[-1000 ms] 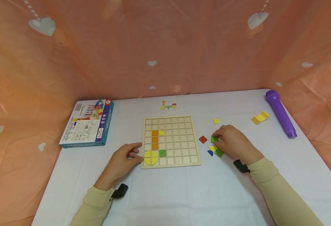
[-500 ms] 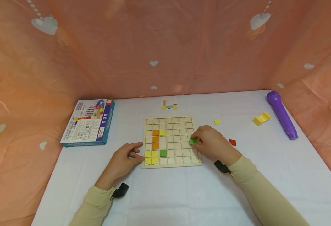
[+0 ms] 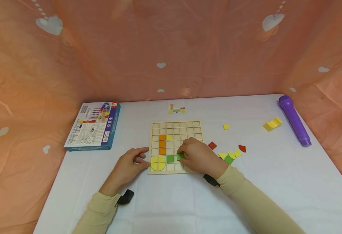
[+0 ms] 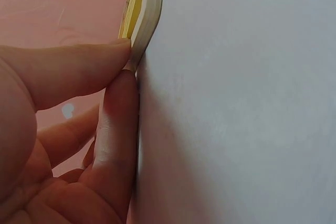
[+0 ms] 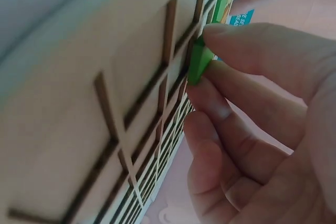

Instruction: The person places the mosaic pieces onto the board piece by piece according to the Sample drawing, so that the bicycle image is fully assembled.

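Note:
A wooden grid board [image 3: 177,130] lies on the white table. Its left part carries a yellow circle of quarter pieces [image 3: 158,163], several orange squares [image 3: 162,144], a yellow quarter piece [image 3: 169,137] and a green square [image 3: 170,158]. The left hand [image 3: 127,168] touches the board's left edge; in the left wrist view its thumb [image 4: 89,66] and a finger meet at the board's corner. With thumb and fingertips the right hand [image 3: 203,156] pinches a green piece [image 3: 180,156] over the board, one cell to the right of the green square. The right wrist view shows this green piece [image 5: 198,61] tilted against the grid.
Right of the board lie red pieces [image 3: 212,145], yellow pieces [image 3: 237,153] and a green one [image 3: 229,159]. Farther right are a yellow wavy block [image 3: 272,124] and a purple cylinder [image 3: 295,120]. A small pattern card [image 3: 176,108] lies behind the board, a box [image 3: 92,126] at left.
The right hand has picked the green piece out from the loose pieces and moved left over the board with it. The left hand has stayed at the board's edge.

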Tool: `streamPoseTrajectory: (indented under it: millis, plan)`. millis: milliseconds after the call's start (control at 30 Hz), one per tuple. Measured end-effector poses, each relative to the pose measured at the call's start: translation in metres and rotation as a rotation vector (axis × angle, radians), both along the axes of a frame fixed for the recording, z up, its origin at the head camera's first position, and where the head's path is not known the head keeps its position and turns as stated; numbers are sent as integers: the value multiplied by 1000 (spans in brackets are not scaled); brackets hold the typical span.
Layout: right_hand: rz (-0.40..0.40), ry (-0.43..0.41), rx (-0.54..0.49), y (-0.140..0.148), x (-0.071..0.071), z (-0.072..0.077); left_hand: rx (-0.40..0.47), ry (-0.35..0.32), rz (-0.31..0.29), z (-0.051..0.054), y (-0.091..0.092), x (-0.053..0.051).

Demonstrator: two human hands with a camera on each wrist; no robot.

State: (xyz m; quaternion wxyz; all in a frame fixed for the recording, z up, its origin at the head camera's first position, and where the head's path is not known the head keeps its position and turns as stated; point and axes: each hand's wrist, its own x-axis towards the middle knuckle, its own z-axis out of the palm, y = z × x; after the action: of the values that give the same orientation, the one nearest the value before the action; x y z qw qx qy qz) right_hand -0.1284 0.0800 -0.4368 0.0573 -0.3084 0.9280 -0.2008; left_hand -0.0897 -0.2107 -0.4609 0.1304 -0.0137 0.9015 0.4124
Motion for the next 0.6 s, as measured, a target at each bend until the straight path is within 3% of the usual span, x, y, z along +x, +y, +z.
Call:
streamPoseTrajectory:
  millis: [233,600]
  plan:
    - [19,46,6,-3,2,-3,10,5,2,-2,0,0]
    - [47,44,-6,-5,4,-2,10,-5,4,-2,0,0]
